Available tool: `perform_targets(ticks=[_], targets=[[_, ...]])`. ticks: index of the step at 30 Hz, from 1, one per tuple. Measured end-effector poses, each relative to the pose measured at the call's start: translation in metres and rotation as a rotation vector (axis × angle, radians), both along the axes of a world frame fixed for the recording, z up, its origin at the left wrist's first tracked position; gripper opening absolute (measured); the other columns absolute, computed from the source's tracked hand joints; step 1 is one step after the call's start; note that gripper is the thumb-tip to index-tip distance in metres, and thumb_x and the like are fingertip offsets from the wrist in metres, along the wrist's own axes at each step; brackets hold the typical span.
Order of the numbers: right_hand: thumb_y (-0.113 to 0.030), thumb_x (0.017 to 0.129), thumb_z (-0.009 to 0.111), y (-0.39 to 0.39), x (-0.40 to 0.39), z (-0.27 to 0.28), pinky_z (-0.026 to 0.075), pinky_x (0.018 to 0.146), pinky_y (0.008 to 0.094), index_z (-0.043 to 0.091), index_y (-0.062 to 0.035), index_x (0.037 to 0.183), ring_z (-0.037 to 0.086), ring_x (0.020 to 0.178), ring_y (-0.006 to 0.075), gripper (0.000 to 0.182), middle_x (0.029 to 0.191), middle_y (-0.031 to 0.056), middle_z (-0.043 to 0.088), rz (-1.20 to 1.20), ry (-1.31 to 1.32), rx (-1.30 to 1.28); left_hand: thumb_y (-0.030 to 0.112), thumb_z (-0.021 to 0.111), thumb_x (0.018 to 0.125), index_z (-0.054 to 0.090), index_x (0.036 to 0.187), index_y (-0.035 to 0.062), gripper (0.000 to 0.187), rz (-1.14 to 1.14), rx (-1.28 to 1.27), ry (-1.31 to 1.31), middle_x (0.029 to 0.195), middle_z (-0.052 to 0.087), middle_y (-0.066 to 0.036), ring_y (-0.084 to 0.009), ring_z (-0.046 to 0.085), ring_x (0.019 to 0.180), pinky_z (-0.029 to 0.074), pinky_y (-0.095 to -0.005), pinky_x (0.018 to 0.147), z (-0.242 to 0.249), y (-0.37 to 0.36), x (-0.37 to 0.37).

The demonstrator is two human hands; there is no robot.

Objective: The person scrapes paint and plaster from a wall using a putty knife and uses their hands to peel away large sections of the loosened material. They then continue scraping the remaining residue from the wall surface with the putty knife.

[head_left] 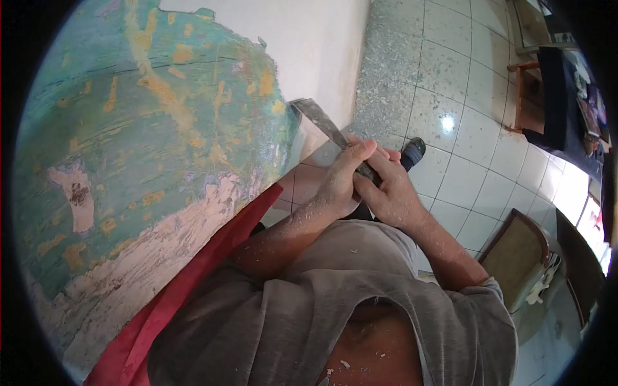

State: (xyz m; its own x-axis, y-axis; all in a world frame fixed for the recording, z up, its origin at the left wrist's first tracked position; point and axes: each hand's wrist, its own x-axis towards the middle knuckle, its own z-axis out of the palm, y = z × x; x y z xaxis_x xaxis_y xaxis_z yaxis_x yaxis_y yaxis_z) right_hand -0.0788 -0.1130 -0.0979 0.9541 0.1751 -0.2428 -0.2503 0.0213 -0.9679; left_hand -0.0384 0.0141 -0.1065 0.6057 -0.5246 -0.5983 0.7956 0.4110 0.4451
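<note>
A metal paint scraper (325, 122) slants up and to the left out of my two hands, its blade tip right at the edge of the old green paint on the wall (193, 122). My left hand (341, 177) is closed around the scraper's upper part, thumb lying along it. Closed lower down on the handle is my right hand (389, 193), its fingers close against the left. Part of the handle is hidden between the palms. Above the blade, a bare whitish patch of wall (315, 45) borders the ragged paint edge.
Paint flakes litter the tiled floor (393, 71) along the wall. Red cloth (212, 251) hangs beside the wall at my left. My shoe (413, 153) shows beyond my hands. To the right stand a cushioned chair (515, 257) and a wooden piece of furniture (529, 96) with dark cloth.
</note>
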Motion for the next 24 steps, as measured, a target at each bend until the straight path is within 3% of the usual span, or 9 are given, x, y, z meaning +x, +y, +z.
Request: perform_targets(ticks=[2, 5, 7, 9, 11, 13, 16, 20, 24], targets=[[-0.009, 0.091, 0.057, -0.002, -0.009, 0.005, 0.047, 0.095, 0.0412, 0.052, -0.0006, 0.135, 0.059, 0.115, 0.0350, 0.045, 0.124, 0.0247, 0.057, -0.077, 0.027, 0.051, 0.034, 0.053, 0.100, 0.057, 0.098, 0.0028, 0.031, -0.043, 0.041, 0.005, 0.104, 0.060, -0.013, -0.0234, 0.057, 0.105, 0.046, -0.0401, 0.096, 0.003, -0.001, -0.002], [-0.011, 0.095, 0.057, 0.005, -0.028, -0.007, 0.047, 0.093, 0.0391, 0.052, -0.0001, 0.136, 0.061, 0.111, 0.0325, 0.043, 0.119, 0.0223, 0.061, -0.129, -0.074, -0.038, 0.041, 0.046, 0.100, 0.060, 0.096, -0.0007, 0.044, 0.000, 0.139, -0.079, 0.112, 0.062, -0.020, -0.0282, 0.059, 0.107, 0.046, -0.0442, 0.097, 0.004, -0.012, -0.017], [-0.012, 0.096, 0.056, 0.006, -0.031, 0.001, 0.048, 0.091, 0.0381, 0.053, 0.0000, 0.136, 0.062, 0.108, 0.0299, 0.042, 0.116, 0.0207, 0.063, -0.123, 0.005, 0.021, 0.040, 0.045, 0.100, 0.059, 0.089, -0.0008, 0.044, 0.201, 0.138, 0.123, 0.104, 0.064, -0.022, -0.0297, 0.061, 0.102, 0.047, -0.0450, 0.095, 0.010, -0.024, -0.021], [-0.013, 0.097, 0.056, 0.014, -0.034, 0.000, 0.050, 0.088, 0.0371, 0.054, 0.0001, 0.135, 0.063, 0.104, 0.0274, 0.040, 0.112, 0.0191, 0.065, -0.119, 0.095, 0.084, 0.041, 0.046, 0.100, 0.058, 0.092, -0.0001, 0.043, 0.116, 0.105, 0.095, 0.108, 0.063, -0.021, -0.0285, 0.061, 0.105, 0.047, -0.0441, 0.096, 0.010, -0.018, -0.021], [-0.013, 0.097, 0.056, 0.024, -0.036, -0.011, 0.051, 0.078, 0.0361, 0.059, 0.0015, 0.128, 0.065, 0.094, 0.0259, 0.035, 0.102, 0.0180, 0.067, -0.254, -0.022, 0.037, 0.042, 0.048, 0.101, 0.058, 0.095, 0.0007, 0.043, 0.034, 0.070, 0.069, 0.111, 0.062, -0.021, -0.0274, 0.060, 0.109, 0.047, -0.0432, 0.097, 0.007, -0.009, -0.021], [-0.014, 0.097, 0.056, 0.013, -0.042, 0.003, 0.049, 0.082, 0.0357, 0.062, 0.0024, 0.121, 0.065, 0.096, 0.0267, 0.030, 0.104, 0.0174, 0.066, -0.176, -0.005, -0.018, 0.037, 0.045, 0.100, 0.057, 0.082, 0.0004, 0.042, -0.100, 0.064, -0.064, 0.090, 0.066, -0.022, -0.0310, 0.064, 0.092, 0.049, -0.0472, 0.091, 0.000, 0.002, -0.029], [-0.014, 0.096, 0.055, 0.015, -0.044, 0.005, 0.047, 0.083, 0.0363, 0.066, 0.0033, 0.110, 0.063, 0.095, 0.0286, 0.025, 0.103, 0.0171, 0.065, -0.111, -0.055, -0.133, 0.033, 0.047, 0.096, 0.053, 0.076, 0.0021, 0.037, -0.109, 0.010, -0.161, 0.077, 0.064, -0.021, -0.0310, 0.064, 0.081, 0.050, -0.0474, 0.087, -0.006, 0.001, -0.044], [-0.012, 0.093, 0.056, 0.028, -0.019, -0.030, 0.047, 0.078, 0.0373, 0.066, 0.0033, 0.107, 0.062, 0.087, 0.0306, 0.023, 0.098, 0.0164, 0.065, -0.180, -0.070, -0.077, 0.031, 0.050, 0.088, 0.051, 0.067, 0.0034, 0.035, 0.016, 0.069, -0.162, 0.070, 0.060, -0.018, -0.0304, 0.062, 0.074, 0.050, -0.0442, 0.083, -0.028, 0.000, -0.003], [-0.012, 0.093, 0.056, 0.016, -0.026, -0.006, 0.047, 0.078, 0.0371, 0.066, 0.0033, 0.106, 0.061, 0.086, 0.0299, 0.023, 0.095, 0.0144, 0.065, -0.164, -0.018, -0.172, 0.032, 0.050, 0.088, 0.051, 0.067, 0.0034, 0.035, 0.019, 0.031, -0.160, 0.070, 0.060, -0.017, -0.0302, 0.062, 0.075, 0.050, -0.0445, 0.082, -0.017, -0.007, -0.014]])
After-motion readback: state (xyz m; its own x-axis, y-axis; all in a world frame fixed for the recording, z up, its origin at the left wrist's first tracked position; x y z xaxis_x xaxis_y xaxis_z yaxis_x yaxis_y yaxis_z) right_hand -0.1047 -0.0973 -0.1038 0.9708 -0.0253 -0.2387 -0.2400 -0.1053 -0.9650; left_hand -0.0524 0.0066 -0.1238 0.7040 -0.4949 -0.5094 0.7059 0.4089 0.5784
